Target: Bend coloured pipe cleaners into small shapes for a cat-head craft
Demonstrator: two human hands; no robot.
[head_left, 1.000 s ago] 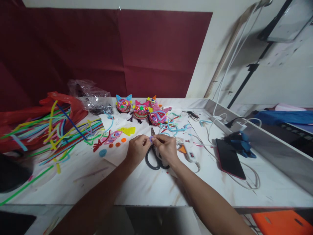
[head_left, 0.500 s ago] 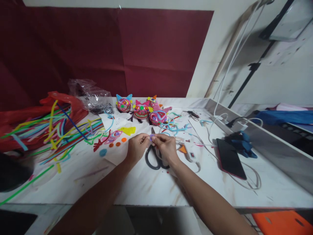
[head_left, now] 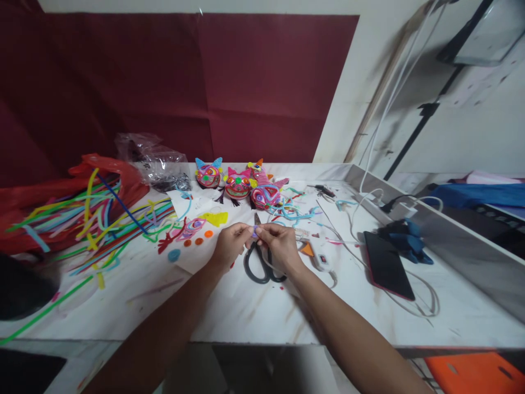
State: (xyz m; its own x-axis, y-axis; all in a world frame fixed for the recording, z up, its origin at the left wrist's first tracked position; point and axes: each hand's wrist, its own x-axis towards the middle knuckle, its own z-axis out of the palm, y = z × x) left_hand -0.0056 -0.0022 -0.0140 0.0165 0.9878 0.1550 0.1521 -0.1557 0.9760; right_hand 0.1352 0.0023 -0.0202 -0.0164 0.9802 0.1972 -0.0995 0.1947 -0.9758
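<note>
Between the fingertips of my left hand (head_left: 233, 244) and my right hand (head_left: 279, 244) is a small purple coil (head_left: 255, 231), pinched from both sides. It looks like a rolled pipe cleaner, partly covered by the fingers. Beneath my hands lie black-handled scissors (head_left: 256, 273), blades pointing away from me. Left of my left hand are a pink craft piece (head_left: 189, 229), a yellow piece (head_left: 215, 219), several orange discs (head_left: 199, 241) and a blue disc (head_left: 174, 255). Beyond my hands sit several colourful animal-faced ornaments (head_left: 238, 185).
Loose pipe cleaners (head_left: 98, 210) spill from a red plastic bag (head_left: 133, 183) at the left. A glue gun (head_left: 321, 260) with a cable lies to the right, then a phone (head_left: 388, 266). A black container (head_left: 22, 287) stands at the near left.
Both hands stay in nearly the same place, with slight finger movement around the purple coil. The view has shifted very slightly.
</note>
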